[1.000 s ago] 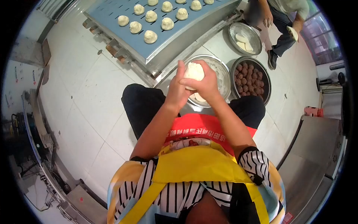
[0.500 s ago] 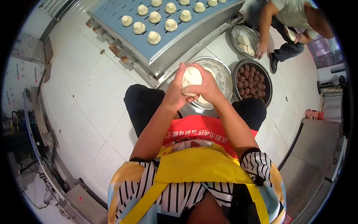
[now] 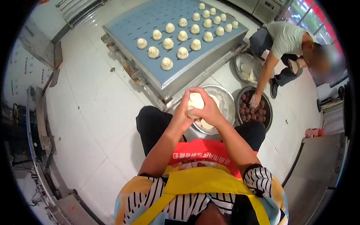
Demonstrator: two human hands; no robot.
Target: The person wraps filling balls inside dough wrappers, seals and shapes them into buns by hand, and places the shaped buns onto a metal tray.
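Note:
A pale dough bun (image 3: 195,100) sits between my two hands, above the near edge of a floured metal basin (image 3: 226,98). My left hand (image 3: 181,114) cups it from the left and below. Wrapped round its far and right side is my right hand (image 3: 209,108), with the thumb lying across the dough. The underside of the bun is hidden by my fingers. Flat dough pieces (image 3: 207,123) lie in the basin just beyond my right hand.
Several shaped buns (image 3: 182,53) stand in rows on a slotted blue-grey metal surface (image 3: 123,28) ahead. A co-worker (image 3: 294,41) crouches at the right, one hand in a pan of brown filling balls (image 3: 255,110). Another basin (image 3: 258,62) holds dough pieces.
The view has tilted up, showing more of the bun rows. My hands still enclose the bun. The co-worker's hand has moved from the dough basin to the filling balls.

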